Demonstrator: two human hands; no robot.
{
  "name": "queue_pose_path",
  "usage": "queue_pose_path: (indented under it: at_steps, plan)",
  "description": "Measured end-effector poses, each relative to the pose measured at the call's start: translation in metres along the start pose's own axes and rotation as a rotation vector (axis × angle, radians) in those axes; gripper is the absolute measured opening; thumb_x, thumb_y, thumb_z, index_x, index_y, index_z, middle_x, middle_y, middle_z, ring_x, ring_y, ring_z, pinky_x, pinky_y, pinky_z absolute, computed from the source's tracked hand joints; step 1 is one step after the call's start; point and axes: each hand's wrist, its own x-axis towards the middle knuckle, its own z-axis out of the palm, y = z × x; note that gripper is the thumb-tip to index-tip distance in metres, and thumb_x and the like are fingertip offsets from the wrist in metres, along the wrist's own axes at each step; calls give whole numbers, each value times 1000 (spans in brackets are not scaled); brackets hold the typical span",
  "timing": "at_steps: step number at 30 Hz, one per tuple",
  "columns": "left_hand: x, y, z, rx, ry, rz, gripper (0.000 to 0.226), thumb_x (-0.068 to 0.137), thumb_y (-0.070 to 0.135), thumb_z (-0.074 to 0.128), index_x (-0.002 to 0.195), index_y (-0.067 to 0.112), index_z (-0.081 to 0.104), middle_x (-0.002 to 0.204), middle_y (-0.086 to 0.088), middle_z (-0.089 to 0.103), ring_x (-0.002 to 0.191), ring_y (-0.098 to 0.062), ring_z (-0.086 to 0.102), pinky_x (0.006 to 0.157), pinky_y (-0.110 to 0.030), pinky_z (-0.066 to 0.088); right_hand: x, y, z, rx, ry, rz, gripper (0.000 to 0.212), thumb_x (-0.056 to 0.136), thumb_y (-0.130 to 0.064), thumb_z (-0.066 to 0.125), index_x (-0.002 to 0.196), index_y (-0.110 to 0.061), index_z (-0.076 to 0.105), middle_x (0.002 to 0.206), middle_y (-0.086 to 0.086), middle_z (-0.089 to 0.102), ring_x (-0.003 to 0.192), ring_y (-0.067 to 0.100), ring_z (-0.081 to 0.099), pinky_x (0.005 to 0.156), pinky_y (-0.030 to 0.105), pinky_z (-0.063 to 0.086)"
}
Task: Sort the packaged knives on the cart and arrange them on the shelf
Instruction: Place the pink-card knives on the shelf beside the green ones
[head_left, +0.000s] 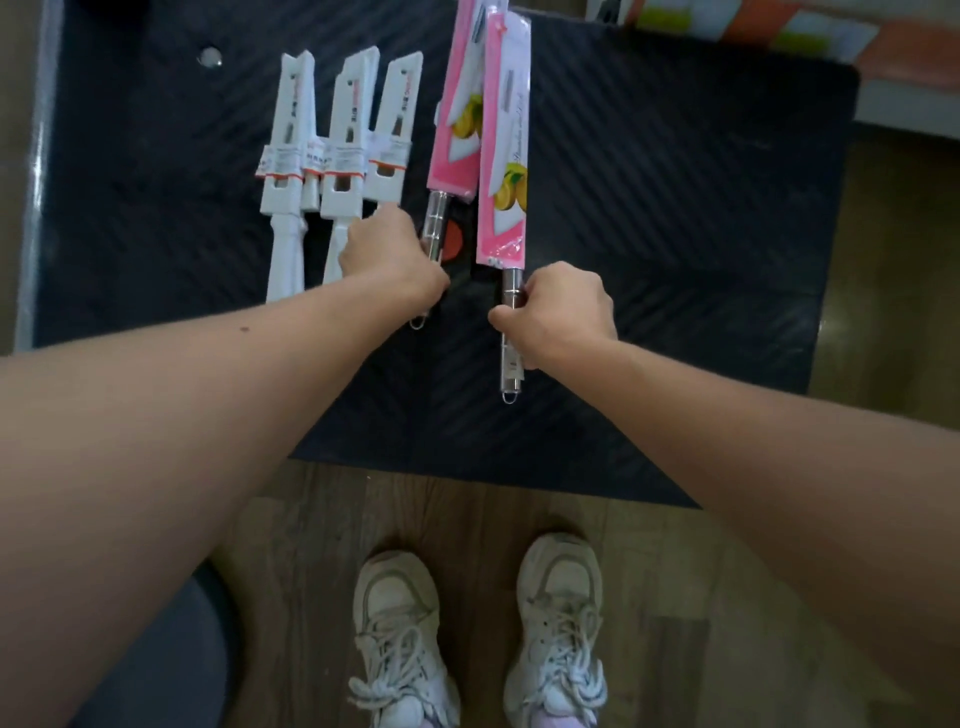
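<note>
Dark cart (675, 208): pink-sleeved, steel-handled knives (503, 171)

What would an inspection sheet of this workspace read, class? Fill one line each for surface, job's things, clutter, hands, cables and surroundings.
Surface: dark ribbed cart top.
Job's things: white-packaged knives lie side by side at left; left pink-packaged knife and right pink-packaged knife lie beside them, steel handles toward the person.
Clutter: round pale spot at far left; orange-red thing between the pink packs, kind unclear.
Hands: left hand grips the left pink-packaged knife's handle; right hand grips the right one's.
Cables: nothing seen.
Surroundings: wooden floor, sneakers, coloured boxes at upper right.
</note>
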Motion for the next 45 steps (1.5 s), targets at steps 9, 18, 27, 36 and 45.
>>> queue_pose_path:
  at_steps: [9,18,27,36,45]
  plan:
    - [-53,33,-46,-190,11,22,14,81,20,67,86,7,67,73,-6,62,69,-22,60,51,-26,43,-36,-20,-64,35,84,-51,25,85,-31,66,90,-7,65,88,8,68,82,23,68,75,36,58]
    - [-158,86,-156,-303,98,160,10,82,19,67,82,9,68,79,-8,68,79,-22,67,78,-34,55,-137,-82,-168,106,191,-202,19,82,-34,68,79,-17,61,80,2,65,79,18,66,75,36,57]
    - [-293,157,-308,-429,160,390,9,80,20,71,88,16,68,71,9,64,64,-4,65,70,-25,58,-304,-120,-301,176,288,-320,21,85,-35,65,89,-15,64,85,1,65,77,14,64,73,34,57]
    - [-432,207,-420,-369,213,613,24,76,24,73,98,14,70,80,3,69,78,-16,67,84,-38,55,-466,-141,-399,266,544,-349,25,83,-35,66,90,-10,68,79,-1,64,75,12,58,72,29,49]
    - [-527,254,-452,-423,190,724,35,75,26,74,108,16,67,72,18,59,70,0,60,67,-11,45,-564,-111,-464,363,691,-317,20,81,-39,68,79,-20,61,62,-12,51,58,1,45,53,12,35]
